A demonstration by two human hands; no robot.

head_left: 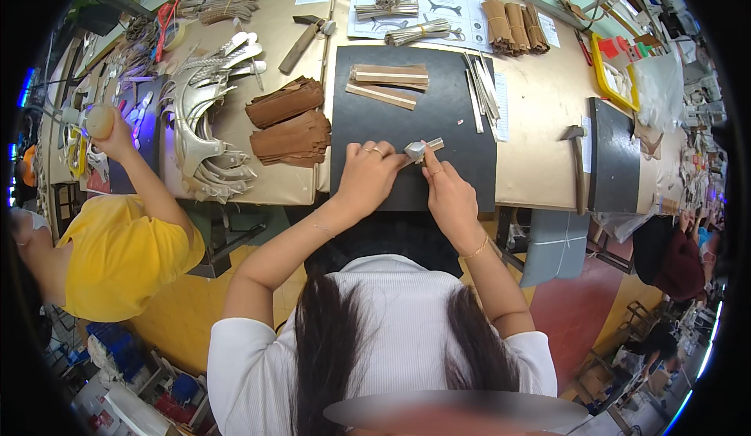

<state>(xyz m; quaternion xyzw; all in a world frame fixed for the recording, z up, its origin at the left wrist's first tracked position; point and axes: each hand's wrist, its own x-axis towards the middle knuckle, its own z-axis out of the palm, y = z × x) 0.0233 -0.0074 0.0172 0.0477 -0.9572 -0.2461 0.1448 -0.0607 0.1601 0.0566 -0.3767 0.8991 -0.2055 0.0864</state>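
Over the near part of a black work mat (368,138), my two hands meet on a short silvery strip (415,151). My left hand (368,176) is closed, its fingertips pinching the strip's left end. From the other side, the fingers of my right hand (451,199) press on the strip, whose pale end pokes out above them. Whether it is folded or two layers, I cannot tell. Beyond my hands lie flat stacks of brown strips with pale edges (387,76). Several long white strips (483,91) rest at the mat's right side.
Brown leather pieces (291,137) are stacked left of the mat, beside silvery cut straps (199,123). A hammer (305,43) lies behind them, another hammer (577,166) at right. Bundled strips (418,33) sit on a drawing sheet. A person in yellow (129,248) works at left.
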